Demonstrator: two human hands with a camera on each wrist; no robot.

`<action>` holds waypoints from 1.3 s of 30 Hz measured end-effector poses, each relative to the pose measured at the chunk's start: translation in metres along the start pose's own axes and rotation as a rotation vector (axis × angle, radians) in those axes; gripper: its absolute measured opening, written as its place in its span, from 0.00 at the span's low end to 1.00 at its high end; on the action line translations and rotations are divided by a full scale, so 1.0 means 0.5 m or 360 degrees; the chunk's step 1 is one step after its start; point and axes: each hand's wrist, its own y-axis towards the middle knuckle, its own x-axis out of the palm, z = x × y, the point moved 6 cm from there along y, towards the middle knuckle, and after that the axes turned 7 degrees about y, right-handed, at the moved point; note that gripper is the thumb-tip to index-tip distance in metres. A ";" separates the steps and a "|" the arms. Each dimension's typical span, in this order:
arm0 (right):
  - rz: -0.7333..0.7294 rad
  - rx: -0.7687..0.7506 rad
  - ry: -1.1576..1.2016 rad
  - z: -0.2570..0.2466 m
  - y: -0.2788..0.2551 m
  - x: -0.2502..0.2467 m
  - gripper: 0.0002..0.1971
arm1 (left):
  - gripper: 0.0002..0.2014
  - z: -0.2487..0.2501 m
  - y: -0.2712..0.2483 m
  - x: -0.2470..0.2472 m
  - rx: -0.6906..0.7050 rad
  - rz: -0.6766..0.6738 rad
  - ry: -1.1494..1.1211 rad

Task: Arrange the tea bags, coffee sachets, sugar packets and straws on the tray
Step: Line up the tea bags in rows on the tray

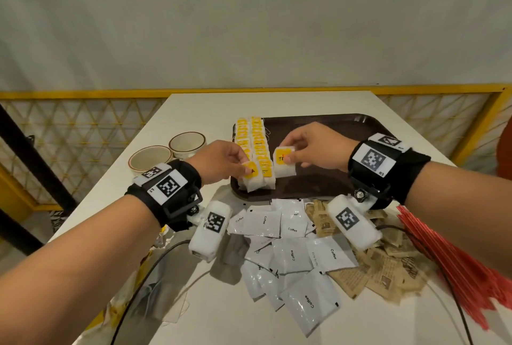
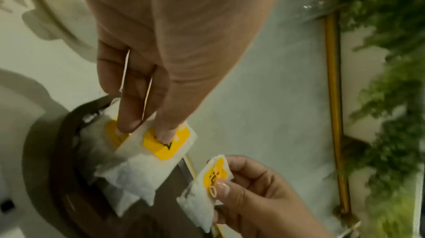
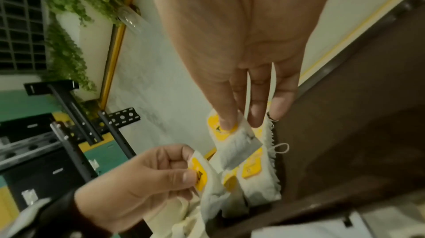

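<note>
Dark brown plastic, that tray (image 1: 327, 128), and only its left end is filled so far: two neat columns of yellow-labelled tea bags (image 1: 256, 139) run away from the person, overlapped too tightly for me to count, though each column looks to hold around ten.

The left hand (image 1: 221, 160) pinches one tea bag (image 1: 250, 175) by its yellow label at the near end of those columns, thumb on top, the bag hanging over the tray's near rim. Just to its right, the right hand (image 1: 307, 148) pinches a second tea bag (image 1: 284, 161) by its top edge, held upright over bare tray beside the rows. The wrist views show both pinches narrow and closed on the labels.

I would judge the tea-bag stage close to finished and everything else not begun. Nearer the person than either hand, on the white table (image 1: 194, 106), lies a loose heap of white coffee sachets (image 1: 291, 256), roughly a dozen by my count, some buried. To the right of them sit the brown printed sugar packets (image 1: 388, 270), crumpled together, perhaps ten, though I cannot be sure. Beyond those, out past the right wrist, a bundle of red straws (image 1: 454, 264) fans along the table edge, far too many to count.

Two cream bowls (image 1: 169, 153) stand left of the left hand, off the tray.
</note>
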 end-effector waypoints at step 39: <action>-0.0188 -0.0123 -0.0450 0.018 0.037 0.114 0.07 | 0.07 0.020 0.018 0.045 0.0244 0.0017 0.1277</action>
